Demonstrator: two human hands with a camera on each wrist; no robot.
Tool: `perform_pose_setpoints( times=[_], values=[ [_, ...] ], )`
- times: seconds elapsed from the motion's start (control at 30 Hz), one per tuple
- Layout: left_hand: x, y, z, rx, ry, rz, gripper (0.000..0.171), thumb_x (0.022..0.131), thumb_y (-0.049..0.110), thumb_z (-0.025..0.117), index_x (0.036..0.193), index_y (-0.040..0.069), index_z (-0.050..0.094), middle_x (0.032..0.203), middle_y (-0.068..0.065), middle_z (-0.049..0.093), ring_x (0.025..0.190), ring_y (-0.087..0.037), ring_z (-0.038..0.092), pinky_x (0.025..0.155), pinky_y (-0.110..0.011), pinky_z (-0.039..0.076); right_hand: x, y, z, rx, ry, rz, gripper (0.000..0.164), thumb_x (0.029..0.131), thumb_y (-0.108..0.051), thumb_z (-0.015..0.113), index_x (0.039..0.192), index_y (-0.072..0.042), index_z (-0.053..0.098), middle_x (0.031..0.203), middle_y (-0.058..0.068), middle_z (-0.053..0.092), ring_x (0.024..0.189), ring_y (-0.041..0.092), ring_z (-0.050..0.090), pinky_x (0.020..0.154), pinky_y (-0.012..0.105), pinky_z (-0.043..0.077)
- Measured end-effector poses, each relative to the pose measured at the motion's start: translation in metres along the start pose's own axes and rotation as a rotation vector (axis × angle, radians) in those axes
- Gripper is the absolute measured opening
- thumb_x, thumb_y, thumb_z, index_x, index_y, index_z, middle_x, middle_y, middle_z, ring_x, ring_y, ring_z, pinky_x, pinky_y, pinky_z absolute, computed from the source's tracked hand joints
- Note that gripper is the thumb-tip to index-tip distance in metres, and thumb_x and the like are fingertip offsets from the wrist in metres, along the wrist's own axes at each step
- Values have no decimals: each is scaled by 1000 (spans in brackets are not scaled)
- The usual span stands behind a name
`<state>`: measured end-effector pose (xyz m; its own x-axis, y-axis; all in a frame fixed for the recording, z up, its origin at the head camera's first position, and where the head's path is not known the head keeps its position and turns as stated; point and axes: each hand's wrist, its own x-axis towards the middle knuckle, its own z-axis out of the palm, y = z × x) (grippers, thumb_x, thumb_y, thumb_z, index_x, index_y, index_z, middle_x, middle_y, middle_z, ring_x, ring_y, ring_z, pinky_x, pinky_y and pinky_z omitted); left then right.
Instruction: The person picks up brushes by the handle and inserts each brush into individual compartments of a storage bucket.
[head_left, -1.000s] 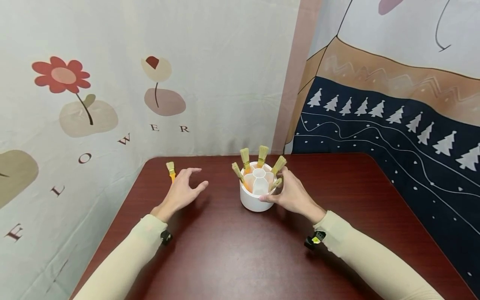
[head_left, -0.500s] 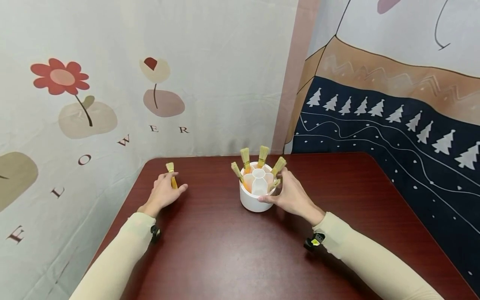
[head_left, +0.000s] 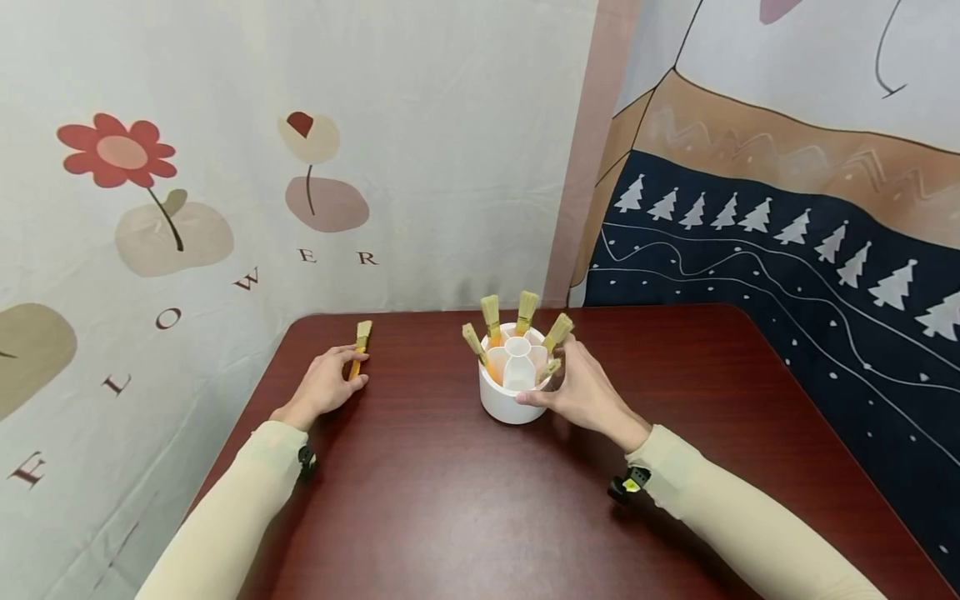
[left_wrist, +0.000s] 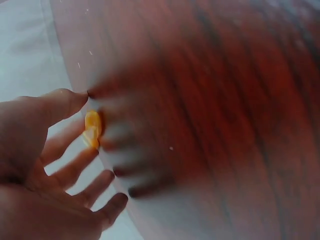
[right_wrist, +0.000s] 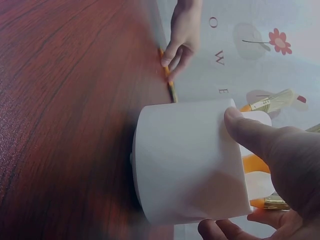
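At the left of the table, my left hand (head_left: 327,382) pinches a flat paintbrush (head_left: 362,337) by its yellow handle, thumb on one side and fingers on the other. Its bristles point away from me, and it lies close over the tabletop. In the left wrist view, the end of the yellow handle (left_wrist: 93,125) shows between thumb and fingers. My right hand (head_left: 588,387) grips a white round divided holder (head_left: 510,407) by its right side, thumb over the front rim. Several paintbrushes (head_left: 491,315) stand in the holder's outer compartments, bristles up, around a central tube (head_left: 517,347).
The dark red wooden table (head_left: 450,500) has rounded far corners. A pale cloth (head_left: 450,167) with printed flowers hangs behind it, and a navy cloth (head_left: 712,250) with printed trees hangs along the right.
My left hand has moved left to the lone paintbrush and taken hold of its handle. The brush has shifted right and tilted. My right hand stays on the holder.
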<state>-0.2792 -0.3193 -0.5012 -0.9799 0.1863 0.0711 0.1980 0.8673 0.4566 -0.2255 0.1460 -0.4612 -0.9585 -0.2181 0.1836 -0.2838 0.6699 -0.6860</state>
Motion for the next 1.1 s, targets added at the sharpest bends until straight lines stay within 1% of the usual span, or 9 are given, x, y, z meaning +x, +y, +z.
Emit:
perform_pose_setpoints(
  times=[0.13,0.33,0.43,0.67,0.73,0.83,0.9,0.97,1.1],
  values=[
    [4,3,2,-9,4,69,39,108,8,79,146,-4,77,169,-32,60,158,-61,54,131,-75,43,-1,0,1,0,1,7,99,82,-44,109,155,-8,52,141,17,69,117,32,70,94,43,61],
    [8,6,6,-23,12,129,32,105,-1,80,137,2,84,159,-25,72,152,-54,64,126,-70,51,-1,0,3,-8,2,16,96,84,-46,108,153,-7,53,135,16,68,111,28,70,90,38,61],
    [10,10,9,-31,-2,143,31,105,-3,79,134,4,86,157,-21,75,151,-51,66,125,-69,53,-2,0,3,-14,6,18,95,84,-46,108,150,-5,54,133,16,67,110,27,69,89,37,61],
    [15,21,15,-52,-28,193,25,104,-3,81,122,12,92,148,-12,82,148,-45,70,124,-66,54,-3,-2,5,-22,16,51,100,83,-46,108,156,-10,51,138,15,68,108,26,69,87,36,59],
    [16,24,17,-61,-31,199,23,103,-2,82,117,14,93,144,-10,84,146,-43,72,122,-65,55,-3,-3,5,-26,19,59,101,83,-47,108,157,-11,50,138,15,68,108,26,69,86,36,59],
    [18,27,20,-95,-28,186,20,103,0,83,109,16,93,140,-8,86,142,-40,74,119,-61,57,-4,-5,5,-36,22,68,101,82,-49,108,157,-11,51,135,14,68,108,25,69,84,36,57],
    [19,29,22,-119,-18,173,16,103,2,84,111,15,91,137,-9,87,137,-38,78,116,-58,59,-5,-5,5,-45,27,70,101,82,-49,108,156,-11,51,132,13,68,107,25,68,83,35,57],
    [21,31,25,-141,-3,160,14,104,6,86,117,13,87,133,-10,87,130,-36,81,112,-58,61,-6,-6,5,-56,31,68,100,82,-50,108,156,-10,52,128,13,67,106,25,68,82,35,56],
    [24,37,29,-139,39,145,28,104,15,89,130,7,81,126,-15,87,116,-34,83,106,-59,64,-7,-6,3,-72,31,54,100,83,-52,107,156,-10,53,128,13,68,105,24,69,83,36,57]
  ],
)
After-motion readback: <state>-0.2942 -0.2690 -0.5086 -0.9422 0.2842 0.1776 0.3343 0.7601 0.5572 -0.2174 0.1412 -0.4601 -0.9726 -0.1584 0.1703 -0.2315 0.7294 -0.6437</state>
